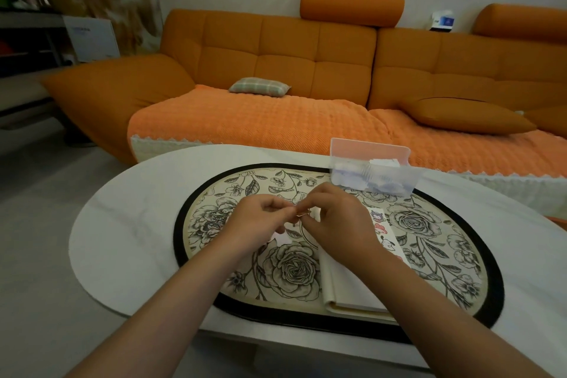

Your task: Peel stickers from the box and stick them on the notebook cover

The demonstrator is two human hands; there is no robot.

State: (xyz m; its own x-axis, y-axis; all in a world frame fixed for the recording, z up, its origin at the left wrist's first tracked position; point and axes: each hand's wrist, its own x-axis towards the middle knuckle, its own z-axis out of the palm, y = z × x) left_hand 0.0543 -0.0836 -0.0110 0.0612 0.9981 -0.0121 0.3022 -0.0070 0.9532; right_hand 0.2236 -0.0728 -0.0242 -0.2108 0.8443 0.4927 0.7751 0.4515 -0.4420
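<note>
— Where is the sticker (302, 214) now?
— In the air between both hands, over the floral mat (429, 255) on the bench (129, 224). The left hand (260, 218) has its grip pinched on one side of it, and the right hand (334, 218) pinches the other with thumb and forefinger. It's too small to tell if the backing is off.
— And the notebook (352, 285)?
— Closed on the mat under the right forearm, with a few cartoon stickers (382, 227) on its cover. The box (377, 175) stands open just beyond the right hand.
— How should the peel go?
— I'd hold the backing steady with the left, lift a corner with a right nail and draw it off slowly, so it doesn't curl on itself. Touch only the edge, then lay it on bare cover beside the others
</note>
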